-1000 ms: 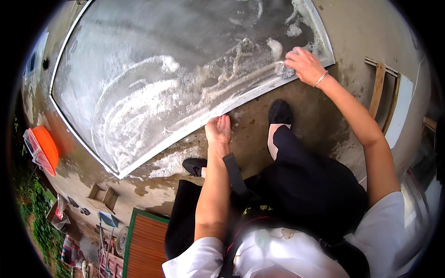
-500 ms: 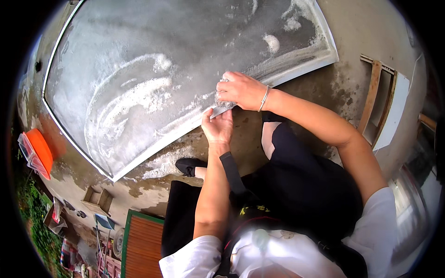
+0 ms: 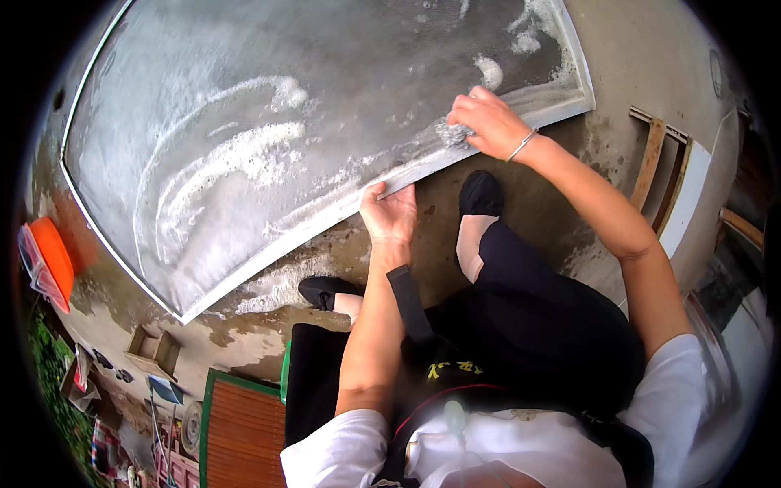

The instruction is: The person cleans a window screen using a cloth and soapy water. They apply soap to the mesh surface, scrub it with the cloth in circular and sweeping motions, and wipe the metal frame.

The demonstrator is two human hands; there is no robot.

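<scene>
Right hand (image 3: 492, 122), fingers curled around a grey scrubber (image 3: 451, 133), soapy grey panel (image 3: 366, 89) beneath, left hand (image 3: 390, 215), fingers gripping the white frame (image 3: 268, 259)

Suds (image 3: 285, 286) and a wooden box (image 3: 152, 352) lie on concrete (image 3: 630, 57).

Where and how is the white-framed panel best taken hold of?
Probably by the near bar of the white frame, from the near side, palm up like the left hand: that slim rim lies closest, whereas foam covers parts of the broad panel.
</scene>
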